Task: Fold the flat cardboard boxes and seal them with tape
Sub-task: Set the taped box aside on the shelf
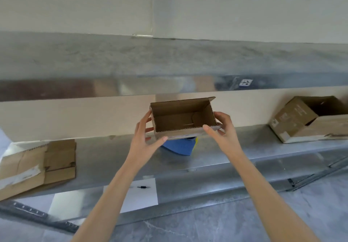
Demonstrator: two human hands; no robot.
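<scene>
A small brown cardboard box [183, 117] is held up above the metal shelf [113, 158], its open top facing me and one flap standing at the back right. My left hand [148, 134] grips its left end, thumb along the front edge and fingers behind. On the right end, my right hand [222, 128] holds the box with its thumb on the front rim. A blue and yellow tape dispenser [180, 147] sits on the shelf just below the box, partly hidden by it.
Flattened cardboard [37, 168] lies on the shelf at the left. An open larger carton [308, 119] stands at the right. White paper sheets [141, 194] with a small black item lie on the lower shelf. Another metal shelf [169, 62] runs above.
</scene>
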